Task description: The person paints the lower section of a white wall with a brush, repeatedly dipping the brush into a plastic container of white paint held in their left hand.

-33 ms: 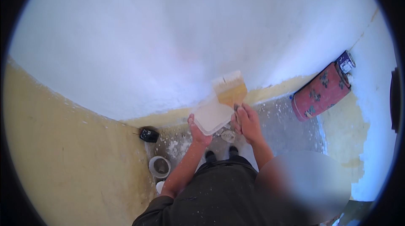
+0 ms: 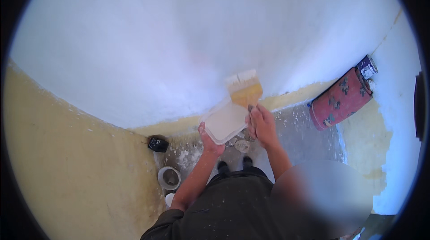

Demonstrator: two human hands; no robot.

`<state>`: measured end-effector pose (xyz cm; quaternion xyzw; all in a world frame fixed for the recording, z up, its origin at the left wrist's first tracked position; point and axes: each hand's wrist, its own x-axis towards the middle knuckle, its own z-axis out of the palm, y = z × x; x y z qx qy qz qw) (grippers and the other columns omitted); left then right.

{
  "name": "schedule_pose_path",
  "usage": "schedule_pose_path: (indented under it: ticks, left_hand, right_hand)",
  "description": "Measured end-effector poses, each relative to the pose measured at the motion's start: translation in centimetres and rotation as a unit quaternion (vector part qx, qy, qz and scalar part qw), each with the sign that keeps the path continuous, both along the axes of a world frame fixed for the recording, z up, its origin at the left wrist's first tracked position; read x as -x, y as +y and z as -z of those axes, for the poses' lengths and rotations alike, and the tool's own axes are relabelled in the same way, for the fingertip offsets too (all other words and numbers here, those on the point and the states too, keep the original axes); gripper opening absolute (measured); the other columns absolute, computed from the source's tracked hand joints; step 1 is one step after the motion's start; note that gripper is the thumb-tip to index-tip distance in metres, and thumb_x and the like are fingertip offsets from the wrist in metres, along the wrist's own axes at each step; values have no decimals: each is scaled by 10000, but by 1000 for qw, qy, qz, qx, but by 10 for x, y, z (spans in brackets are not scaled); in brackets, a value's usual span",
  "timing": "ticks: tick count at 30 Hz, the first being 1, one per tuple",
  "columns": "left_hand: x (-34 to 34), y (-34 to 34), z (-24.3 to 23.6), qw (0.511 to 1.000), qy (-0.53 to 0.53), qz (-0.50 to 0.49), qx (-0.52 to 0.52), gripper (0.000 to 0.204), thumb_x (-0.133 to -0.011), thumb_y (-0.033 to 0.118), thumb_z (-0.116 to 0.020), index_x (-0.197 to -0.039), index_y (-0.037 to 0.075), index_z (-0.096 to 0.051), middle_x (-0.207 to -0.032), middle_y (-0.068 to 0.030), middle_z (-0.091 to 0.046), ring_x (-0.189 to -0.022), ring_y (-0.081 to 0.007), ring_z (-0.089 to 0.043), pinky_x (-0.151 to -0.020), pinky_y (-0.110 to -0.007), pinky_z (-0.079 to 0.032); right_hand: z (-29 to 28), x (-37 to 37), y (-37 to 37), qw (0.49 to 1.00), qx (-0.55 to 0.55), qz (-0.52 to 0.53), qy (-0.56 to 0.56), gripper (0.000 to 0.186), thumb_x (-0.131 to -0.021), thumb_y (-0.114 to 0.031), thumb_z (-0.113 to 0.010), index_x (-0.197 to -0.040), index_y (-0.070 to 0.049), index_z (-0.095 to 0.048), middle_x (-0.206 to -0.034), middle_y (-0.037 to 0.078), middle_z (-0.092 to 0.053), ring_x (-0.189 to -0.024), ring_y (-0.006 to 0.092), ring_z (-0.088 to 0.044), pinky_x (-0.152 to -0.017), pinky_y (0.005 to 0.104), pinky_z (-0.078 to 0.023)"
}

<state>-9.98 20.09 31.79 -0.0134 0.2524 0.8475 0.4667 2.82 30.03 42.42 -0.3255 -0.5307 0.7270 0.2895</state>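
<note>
My left hand [image 2: 210,140] holds up a shallow rectangular plastic tub [image 2: 224,123] filled with whitish paint, thumb along its left side and fingers underneath. In my right hand [image 2: 263,128] is a wide flat paintbrush [image 2: 245,92], gripped by its handle. The brush points upward, its white-coated bristles just beyond the tub's far right corner. Behind them rises the wall [image 2: 148,51], coated white above a yellow lower strip. Whether the bristles touch the wall I cannot tell.
A red patterned roll [image 2: 341,99] and a dark blue can [image 2: 367,66] stand in the right corner. On the left are a black bag-like object [image 2: 158,143] and a whitish bucket [image 2: 169,177]. White splatter marks the grey floor [image 2: 304,137]; a clear container [image 2: 242,145] lies near my feet.
The paintbrush and my right hand have risen slightly, away from the tub. My left hand and the tub look almost unmoved.
</note>
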Motion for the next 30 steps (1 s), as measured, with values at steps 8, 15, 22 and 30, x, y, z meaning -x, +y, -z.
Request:
schedule_pose_path:
  ticks: [8, 15, 22, 30]
  left_hand:
    - [2, -8, 6, 999, 18, -37, -33, 599, -924, 518, -345, -1378, 132, -408, -1348, -77, -493, -1240, -280, -473, -1020, -469, -392]
    - [-8, -18, -3, 997, 14, -74, -22, 602, -924, 519, -353, -1379, 127, -408, -1352, -81, -492, -1239, -282, -475, -1017, -475, -393]
    - [-9, -25, 6, 996, 36, -82, 4, 638, -895, 533, -408, -1378, 116, -399, -1351, -79, -492, -1239, -286, -477, -1019, -465, -398]
    - [-9, -29, 1, 994, 65, -91, -19, 606, -944, 542, -298, -1370, 126, -408, -1352, -68, -489, -1242, -271, -483, -1017, -475, -412]
  right_hand:
    - [-47, 87, 88, 994, -30, 27, 99, 209, -977, -229, -457, -1062, -45, -506, -727, 38, -509, -443, 62, -395, -349, 213, -279]
    - [26, 70, 87, 995, 85, 35, 41, 258, -948, -233, -492, -1061, -1, -505, -777, 81, -516, -438, 74, -386, -353, 236, -279]
    - [13, 66, 99, 977, 210, 16, 32, 86, -900, -95, -450, -913, -17, -482, -694, 33, -472, -476, 86, -387, -366, 224, -286]
    - [-126, 61, 100, 982, 128, -45, 132, 54, -880, -78, -474, -850, -34, -481, -720, 19, -448, -510, 80, -370, -393, 231, -267]
